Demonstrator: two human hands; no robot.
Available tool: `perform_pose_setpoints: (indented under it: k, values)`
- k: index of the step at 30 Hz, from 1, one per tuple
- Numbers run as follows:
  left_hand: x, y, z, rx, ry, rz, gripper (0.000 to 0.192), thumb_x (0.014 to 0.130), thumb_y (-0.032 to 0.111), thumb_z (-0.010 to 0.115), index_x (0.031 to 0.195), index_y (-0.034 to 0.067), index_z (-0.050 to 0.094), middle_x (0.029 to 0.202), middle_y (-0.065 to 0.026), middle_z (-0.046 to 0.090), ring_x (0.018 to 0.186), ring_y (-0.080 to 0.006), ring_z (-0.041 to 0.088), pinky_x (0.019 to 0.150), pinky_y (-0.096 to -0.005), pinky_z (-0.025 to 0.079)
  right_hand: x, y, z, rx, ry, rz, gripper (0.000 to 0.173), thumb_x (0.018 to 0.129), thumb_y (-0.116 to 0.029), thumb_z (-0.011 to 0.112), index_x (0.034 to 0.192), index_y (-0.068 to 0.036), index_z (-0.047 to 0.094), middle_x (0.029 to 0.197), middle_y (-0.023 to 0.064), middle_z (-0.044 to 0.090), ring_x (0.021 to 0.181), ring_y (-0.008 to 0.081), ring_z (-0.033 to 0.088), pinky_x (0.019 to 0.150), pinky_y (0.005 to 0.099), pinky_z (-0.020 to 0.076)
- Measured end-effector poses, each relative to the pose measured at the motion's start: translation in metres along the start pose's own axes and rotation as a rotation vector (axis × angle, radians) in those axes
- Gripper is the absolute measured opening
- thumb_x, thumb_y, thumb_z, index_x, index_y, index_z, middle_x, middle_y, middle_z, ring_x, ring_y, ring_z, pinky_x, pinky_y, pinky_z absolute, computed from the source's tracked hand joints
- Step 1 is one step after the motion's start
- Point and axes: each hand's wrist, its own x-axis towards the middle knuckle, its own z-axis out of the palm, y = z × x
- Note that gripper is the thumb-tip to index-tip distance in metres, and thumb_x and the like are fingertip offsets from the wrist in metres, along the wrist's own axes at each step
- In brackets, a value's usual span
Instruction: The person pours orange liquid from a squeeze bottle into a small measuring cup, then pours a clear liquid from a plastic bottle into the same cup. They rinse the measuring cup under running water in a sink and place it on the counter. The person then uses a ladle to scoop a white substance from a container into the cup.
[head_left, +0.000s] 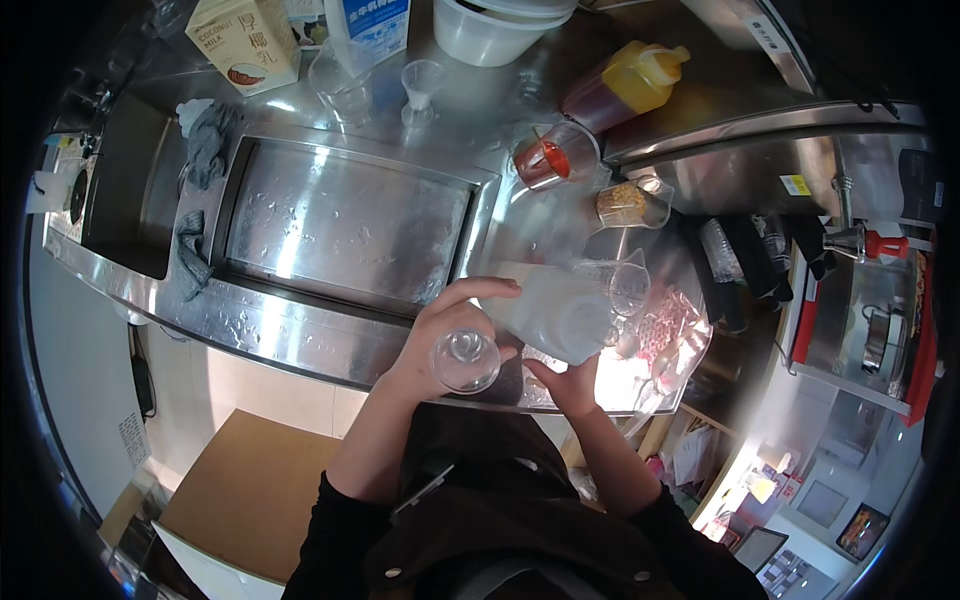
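My left hand (442, 337) holds a small clear double-ended measuring cup (465, 362), with its round opening facing the camera. The index finger of that hand reaches out to the base end of a translucent white plastic bottle (547, 307). My right hand (574, 386) is at the near side of the bottle, gripping it close to its other end; most of those fingers are hidden beneath it. The bottle lies tilted, pointing right. Just beyond it stands a clear measuring jug (630, 281). What is inside the bottle cannot be made out.
Behind are a jug of red liquid (544, 161), a jug of yellow-brown bits (626, 204), a yellow-topped squeeze bottle (630, 82), a clear jigger (420, 90), a white tub (487, 30) and a coconut milk carton (244, 45). Grey cloths (193, 255) lie beside the sink (124, 187).
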Motion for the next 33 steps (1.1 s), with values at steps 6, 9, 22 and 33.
perform_pose_setpoints:
  k: [6,9,22,33]
  values:
    - [-0.009,-0.010,-0.006,0.061,0.051,-0.069,0.029,0.068,0.004,0.079,0.080,0.007,0.053,0.095,-0.0099,0.061,0.089,-0.0235,0.061,0.086,-0.0368,0.048,0.035,0.020,0.015,-0.098,-0.059,-0.137,0.072,0.073,-0.022,0.078,0.134,-0.005,0.043,0.138,0.0116,0.043,0.132,0.0330,0.033,0.113,0.0481,0.0156]
    - [-0.012,-0.006,-0.010,0.205,0.159,-0.270,0.030,0.070,0.003,0.077,0.088,0.006,0.054,0.090,-0.0069,0.057,0.083,-0.0197,0.058,0.083,-0.0328,0.047,0.041,0.004,0.017,-0.050,-0.097,-0.107,0.064,0.071,-0.013,0.081,0.127,-0.003,0.050,0.125,0.0098,0.053,0.118,0.0245,0.048,0.100,0.0393,0.0368]
    - [0.010,0.012,-0.049,0.454,-0.025,-0.032,0.043,0.071,0.011,0.068,0.112,0.004,0.055,0.103,-0.0138,0.056,0.099,-0.0340,0.051,0.094,-0.0416,0.037,0.026,-0.104,-0.052,0.400,-0.659,0.289,0.109,0.061,-0.023,0.087,0.144,0.001,0.020,0.137,0.0140,0.041,0.128,0.0257,0.041,0.105,0.0400,0.0348]
    - [0.000,0.016,-0.034,0.266,-0.040,0.037,0.041,0.067,0.013,0.068,0.107,0.009,0.061,0.098,-0.0067,0.060,0.095,-0.0269,0.054,0.092,-0.0388,0.035,0.022,-0.177,-0.084,0.243,-0.962,0.678,0.117,0.060,-0.043,0.082,0.146,0.001,0.016,0.140,0.0157,0.038,0.130,0.0261,0.037,0.106,0.0402,0.0307]
